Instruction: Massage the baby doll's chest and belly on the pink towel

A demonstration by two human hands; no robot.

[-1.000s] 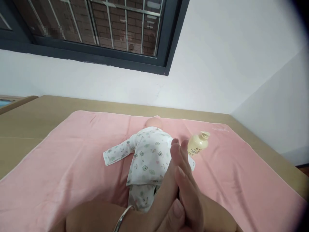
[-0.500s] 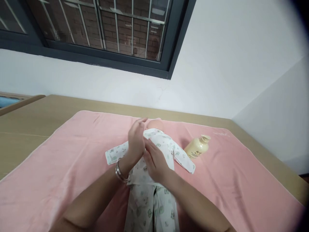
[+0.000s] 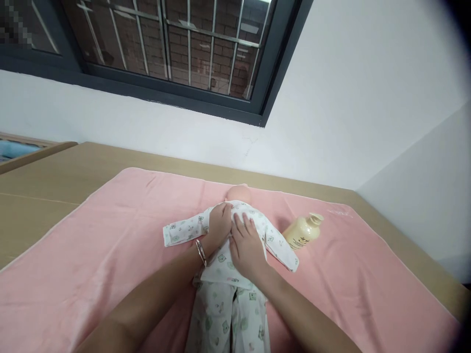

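A baby doll [image 3: 238, 193] lies on its back, its pinkish head at the far end. It wears a white long-sleeved top [image 3: 224, 267] with small green prints and matching trousers [image 3: 213, 318]. My left hand [image 3: 220, 224], with a silver bangle at the wrist, rests on the chest near the neckline; its fingers are curled, and whatever they hold is hidden. Beside it, my right hand [image 3: 249, 247] lies flat on the chest with its fingers stretched out. To the right of the doll's sleeve, a cream pump bottle [image 3: 303, 231] leans over on the pink cloth.
A pink blanket [image 3: 121, 235] with creases covers most of the wooden surface [image 3: 47, 181]. Behind it rises a white wall [image 3: 312, 122] with a dark-framed barred window [image 3: 176, 93]. Something blue [image 3: 16, 149] shows at the far left edge.
My hands were pressed together above the doll's chest. They have parted and come down onto the top, the left curling and the right flattening. The view has shifted slightly.
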